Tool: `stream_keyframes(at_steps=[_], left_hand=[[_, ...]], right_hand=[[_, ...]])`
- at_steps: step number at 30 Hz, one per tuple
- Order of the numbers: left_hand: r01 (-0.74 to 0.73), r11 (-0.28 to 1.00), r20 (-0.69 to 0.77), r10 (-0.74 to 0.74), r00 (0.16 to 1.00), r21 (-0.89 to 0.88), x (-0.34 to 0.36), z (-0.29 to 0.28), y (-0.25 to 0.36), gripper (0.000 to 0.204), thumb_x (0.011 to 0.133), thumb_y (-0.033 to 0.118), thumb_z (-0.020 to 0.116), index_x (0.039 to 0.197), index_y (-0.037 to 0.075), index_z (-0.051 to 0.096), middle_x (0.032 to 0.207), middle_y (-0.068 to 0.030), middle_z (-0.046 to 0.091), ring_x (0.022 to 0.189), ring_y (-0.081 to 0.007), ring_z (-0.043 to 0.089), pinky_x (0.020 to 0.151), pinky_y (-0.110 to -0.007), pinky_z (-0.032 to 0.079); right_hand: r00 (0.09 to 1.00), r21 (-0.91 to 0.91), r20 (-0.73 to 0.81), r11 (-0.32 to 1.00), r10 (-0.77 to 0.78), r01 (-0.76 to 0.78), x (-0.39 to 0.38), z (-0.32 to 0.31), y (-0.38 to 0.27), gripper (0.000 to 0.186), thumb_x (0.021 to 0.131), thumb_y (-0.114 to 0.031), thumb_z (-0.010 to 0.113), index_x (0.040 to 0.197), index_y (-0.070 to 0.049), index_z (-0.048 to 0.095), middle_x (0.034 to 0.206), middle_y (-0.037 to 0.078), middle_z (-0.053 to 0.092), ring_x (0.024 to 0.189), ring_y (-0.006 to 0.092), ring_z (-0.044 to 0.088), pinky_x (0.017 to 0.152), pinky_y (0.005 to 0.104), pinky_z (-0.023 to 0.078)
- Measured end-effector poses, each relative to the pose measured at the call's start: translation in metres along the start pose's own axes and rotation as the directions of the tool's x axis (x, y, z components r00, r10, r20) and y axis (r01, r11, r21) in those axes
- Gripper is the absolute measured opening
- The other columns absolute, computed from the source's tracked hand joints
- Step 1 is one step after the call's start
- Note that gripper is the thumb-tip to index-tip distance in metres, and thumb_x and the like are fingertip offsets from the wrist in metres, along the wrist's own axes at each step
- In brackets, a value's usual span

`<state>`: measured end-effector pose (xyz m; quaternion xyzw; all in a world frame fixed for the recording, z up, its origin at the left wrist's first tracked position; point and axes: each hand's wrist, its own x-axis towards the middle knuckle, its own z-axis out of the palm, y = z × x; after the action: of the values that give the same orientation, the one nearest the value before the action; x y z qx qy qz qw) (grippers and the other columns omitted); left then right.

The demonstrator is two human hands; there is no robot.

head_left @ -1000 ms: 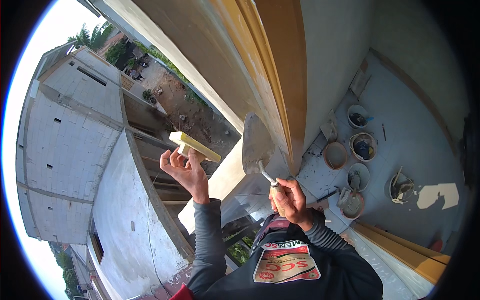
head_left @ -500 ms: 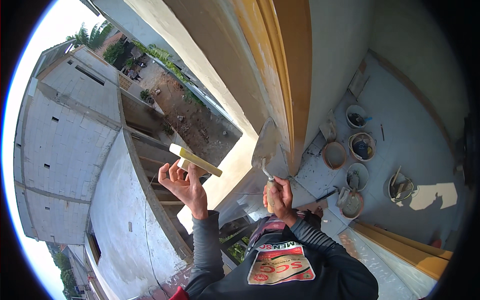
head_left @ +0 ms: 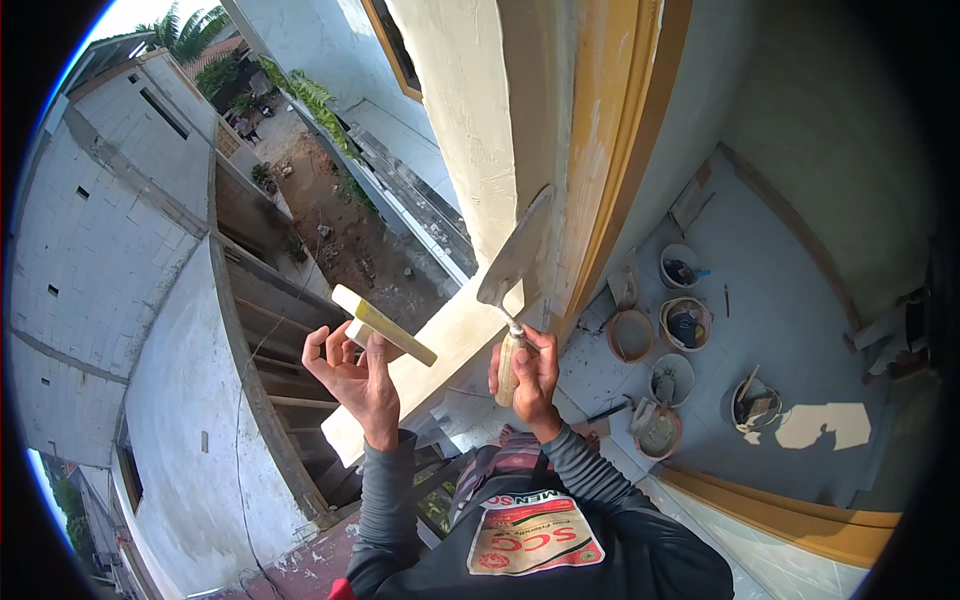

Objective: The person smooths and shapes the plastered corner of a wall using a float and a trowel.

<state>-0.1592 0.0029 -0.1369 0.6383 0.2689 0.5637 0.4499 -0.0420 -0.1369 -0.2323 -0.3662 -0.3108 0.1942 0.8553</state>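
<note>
My left hand (head_left: 365, 390) grips a small float (head_left: 385, 325) with a yellow edge, seen nearly edge-on, by the block-like handle under it. My fingers curl around that handle above the pale ledge. A pointed trowel (head_left: 518, 250) is in my right hand (head_left: 532, 375), held by its wooden handle with the tip upward. Its grey blade lies along the narrow plastered wall face (head_left: 535, 130) beside the wooden frame (head_left: 610, 150). Whether the whole blade touches the plaster, I cannot tell.
Below the hands runs a pale plastered ledge (head_left: 440, 350), with a drop to a dirt yard (head_left: 335, 220) beyond it. Several buckets and basins, among them a mortar basin (head_left: 658, 435), stand on the tiled floor to the right. A block-walled building (head_left: 110, 250) rises at left.
The view has shifted, showing more of the wall at the far side. The trowel blade has moved up along the wall face and turned more slanted. Both hands keep their tools.
</note>
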Motion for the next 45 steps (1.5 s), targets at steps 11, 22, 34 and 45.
stream_keyframes(at_steps=[11,22,34,45], left_hand=[[0.026,0.988,-0.005,-0.027,1.0,-0.152,-0.006,0.01,-0.001,0.062,0.09,0.001,0.071,0.137,0.012,0.03,0.118,-0.014,0.056,0.109,-0.02,0.057,0.091,-0.033,0.051],[0.153,0.926,0.018,-0.157,0.987,-0.345,-0.024,0.019,-0.014,0.061,0.091,-0.001,0.069,0.137,0.01,0.032,0.117,-0.0141,0.059,0.109,-0.0185,0.058,0.094,-0.031,0.047],[0.238,0.867,0.041,-0.245,0.969,-0.438,-0.034,0.023,-0.022,0.061,0.091,-0.003,0.068,0.137,0.009,0.031,0.119,-0.0152,0.06,0.113,-0.0198,0.058,0.096,-0.032,0.047],[0.273,0.853,0.064,-0.274,0.96,-0.445,-0.033,0.022,-0.025,0.061,0.09,-0.003,0.068,0.137,0.009,0.031,0.119,-0.0155,0.06,0.115,-0.0215,0.058,0.1,-0.034,0.045]], right_hand=[[0.965,-0.112,-0.172,0.969,0.198,-0.219,-0.074,-0.046,-0.017,0.037,0.104,-0.02,0.051,0.136,-0.007,0.037,0.091,0.014,0.059,0.063,0.0149,0.057,0.055,0.0283,0.05],[0.977,-0.967,0.211,-0.138,0.026,0.213,-0.014,-0.014,-0.228,0.035,0.087,-0.006,0.073,0.12,0.002,0.065,0.095,0.016,0.069,0.074,0.028,0.07,0.061,0.0355,0.055],[0.962,-0.812,0.197,-0.519,0.188,0.267,0.01,0.052,-0.279,0.044,0.084,-0.011,0.077,0.126,-0.005,0.064,0.092,0.012,0.066,0.067,0.0251,0.067,0.057,0.0337,0.054],[0.977,-0.858,0.21,-0.482,-0.016,0.177,0.025,0.078,-0.292,0.038,0.091,-0.007,0.07,0.127,0.0,0.062,0.101,0.019,0.068,0.081,0.0289,0.07,0.07,0.0362,0.056]])
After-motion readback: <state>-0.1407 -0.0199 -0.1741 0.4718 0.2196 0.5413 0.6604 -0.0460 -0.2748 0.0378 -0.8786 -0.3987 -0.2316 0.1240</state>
